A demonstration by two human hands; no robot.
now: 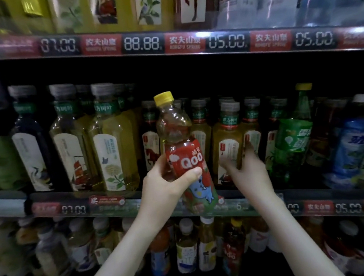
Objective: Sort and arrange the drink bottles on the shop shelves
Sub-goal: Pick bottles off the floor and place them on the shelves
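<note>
The middle shelf [8, 204] carried its stock in facing rows, labels outward so shoppers could read them. Tall tea bottles [111, 155] stood on the left and shorter tea bottles [228, 143] in the centre. A green soda bottle [294, 139] stood just right of these among unlike drinks, which suggested that part was not yet sorted.

The Qoo bottle [186, 159], red-labelled and the one in hand, was off the shelf. It was held in front of the centre row and tilted with its base toward the person. It probably did not belong among the teas and was being kept clear while a place was made.

The left hand [164, 181] gripped it around the label, thumb across the front. The right hand [247, 172] was spread wide with fairly straight fingers against the front short tea bottles. It held nothing, and was likely about to shift or straighten one. The Qoo's yellow cap [163, 98] pointed up and slightly left.
</note>
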